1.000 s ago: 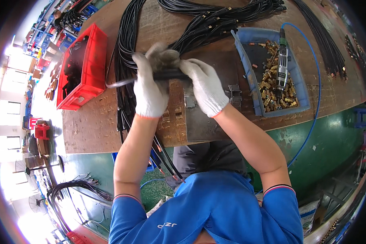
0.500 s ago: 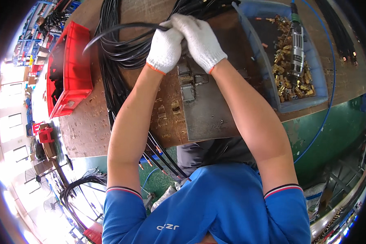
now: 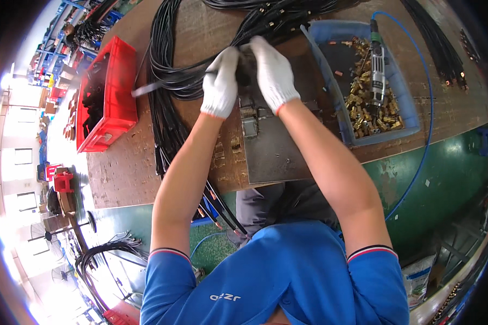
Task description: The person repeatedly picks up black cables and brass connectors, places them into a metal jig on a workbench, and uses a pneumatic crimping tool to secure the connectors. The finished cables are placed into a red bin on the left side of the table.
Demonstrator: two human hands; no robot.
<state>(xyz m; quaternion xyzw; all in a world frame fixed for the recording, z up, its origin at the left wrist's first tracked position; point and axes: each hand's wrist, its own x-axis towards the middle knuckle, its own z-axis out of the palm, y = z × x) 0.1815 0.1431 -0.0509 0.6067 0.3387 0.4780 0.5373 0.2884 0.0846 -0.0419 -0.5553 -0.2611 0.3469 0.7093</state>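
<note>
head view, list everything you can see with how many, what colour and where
dark item: 1 or more, black, between the hands, blurred
black cables: many, black, along the bench's left, far and right sides
metal plate: 1, dark grey, bench front
blue tray: 1, blue, right on bench
brass fittings: many, gold, in the tray
hand tool: 1, silver and green, over the fittings
hose: 1, blue, far right
red bin: 1, red, left on bench
workbench: 1, brown, centre
floor: 1, green, below bench
background goods: uncountable, mixed, far left
shirt: 1, blue, lower edge
left hand, right hand: 2, white-gloved, upper centre
</note>
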